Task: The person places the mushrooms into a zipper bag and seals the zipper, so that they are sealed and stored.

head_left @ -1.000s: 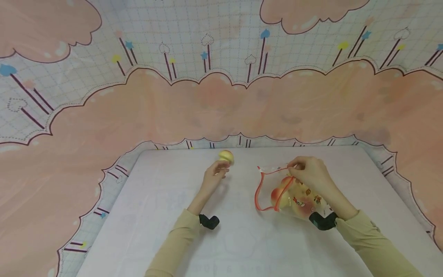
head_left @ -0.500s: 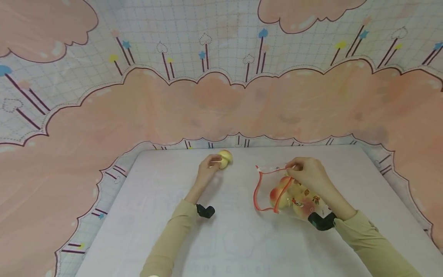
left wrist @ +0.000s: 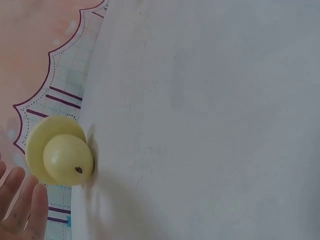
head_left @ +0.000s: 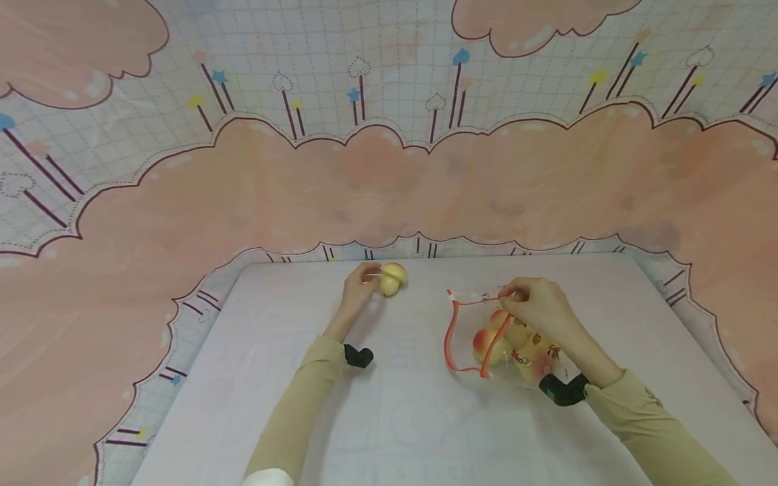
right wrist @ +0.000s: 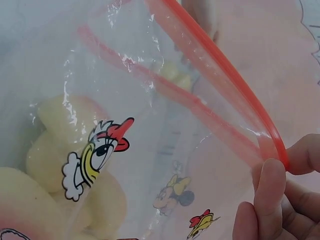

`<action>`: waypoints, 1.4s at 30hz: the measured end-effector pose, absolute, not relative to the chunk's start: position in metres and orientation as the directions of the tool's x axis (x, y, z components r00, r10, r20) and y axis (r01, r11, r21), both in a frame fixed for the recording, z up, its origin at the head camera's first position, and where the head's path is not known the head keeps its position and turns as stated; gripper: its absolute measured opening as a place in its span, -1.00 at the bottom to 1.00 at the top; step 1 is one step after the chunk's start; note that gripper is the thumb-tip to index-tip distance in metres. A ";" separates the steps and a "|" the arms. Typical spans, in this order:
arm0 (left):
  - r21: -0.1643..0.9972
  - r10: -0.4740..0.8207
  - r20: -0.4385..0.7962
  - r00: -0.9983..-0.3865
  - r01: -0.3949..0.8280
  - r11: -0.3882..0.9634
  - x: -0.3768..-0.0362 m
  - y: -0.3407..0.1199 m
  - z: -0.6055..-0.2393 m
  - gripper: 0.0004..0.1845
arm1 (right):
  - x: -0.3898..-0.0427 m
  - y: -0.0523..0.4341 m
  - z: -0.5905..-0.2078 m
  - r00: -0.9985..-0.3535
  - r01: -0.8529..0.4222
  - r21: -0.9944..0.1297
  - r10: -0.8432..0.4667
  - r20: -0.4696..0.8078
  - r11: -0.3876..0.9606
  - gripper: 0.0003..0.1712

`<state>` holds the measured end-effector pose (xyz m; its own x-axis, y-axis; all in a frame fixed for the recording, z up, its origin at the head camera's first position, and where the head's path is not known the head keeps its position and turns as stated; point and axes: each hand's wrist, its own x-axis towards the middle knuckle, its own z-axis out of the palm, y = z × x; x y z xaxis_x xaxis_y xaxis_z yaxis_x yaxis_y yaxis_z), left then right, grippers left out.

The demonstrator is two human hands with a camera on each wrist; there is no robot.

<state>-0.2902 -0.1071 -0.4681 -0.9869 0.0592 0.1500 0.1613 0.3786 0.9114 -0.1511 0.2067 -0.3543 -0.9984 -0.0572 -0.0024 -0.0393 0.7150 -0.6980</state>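
Note:
A small yellow and pink toy fruit (head_left: pixel 393 277) sits near the far edge of the white mat (head_left: pixel 413 405). My left hand (head_left: pixel 365 278) has reached it. In the left wrist view its fingers (left wrist: pixel 22 202) lie straight just beside the fruit (left wrist: pixel 62 152), not curled round it. A clear zip bag (head_left: pixel 486 337) with a red rim and cartoon prints lies to the right, holding several similar fruits (right wrist: pixel 65 130). My right hand (head_left: pixel 516 297) pinches the bag's red rim (right wrist: pixel 225 95) and holds the mouth open towards the left.
The mat lies on a pink and blue patterned cloth (head_left: pixel 389 175) that spreads far beyond it on every side. A black wrist mount (head_left: pixel 358 356) sits on my left arm and another wrist mount (head_left: pixel 562 390) on my right arm.
My left hand has reached farther away across the mat and come up against the loose fruit. My right hand keeps its pinch on the bag rim, almost unmoved.

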 end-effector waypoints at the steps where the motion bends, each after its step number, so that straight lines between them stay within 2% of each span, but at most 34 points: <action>1: 0.910 0.057 0.150 -0.987 0.161 0.383 -0.292 -0.107 -0.468 -0.61 | -0.151 0.206 -0.354 -0.998 -0.039 -0.699 -0.059 -0.004 0.714 -0.76; 14: 0.901 0.060 0.075 -0.995 0.093 0.423 -0.309 -0.107 -0.468 -0.61 | -0.153 0.206 -0.356 -0.998 -0.017 -0.699 -0.050 -0.026 0.715 -0.75; 28: 0.895 0.134 -0.037 -0.990 0.027 0.445 -0.324 -0.101 -0.482 -0.46 | -0.155 0.204 -0.357 -0.998 -0.006 -0.692 -0.048 -0.042 0.722 -0.77; 42: 0.909 0.148 -0.067 -0.987 0.001 0.416 -0.326 -0.096 -0.487 -0.41 | -0.152 0.204 -0.355 -0.998 -0.016 -0.699 -0.049 -0.027 0.715 -0.77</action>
<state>-0.3264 -0.0960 -0.4875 -0.9867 0.1480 -0.0668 0.0008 0.4158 0.9095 -0.1522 0.2039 -0.3555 -0.9985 -0.0487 -0.0265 -0.0163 0.7147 -0.6992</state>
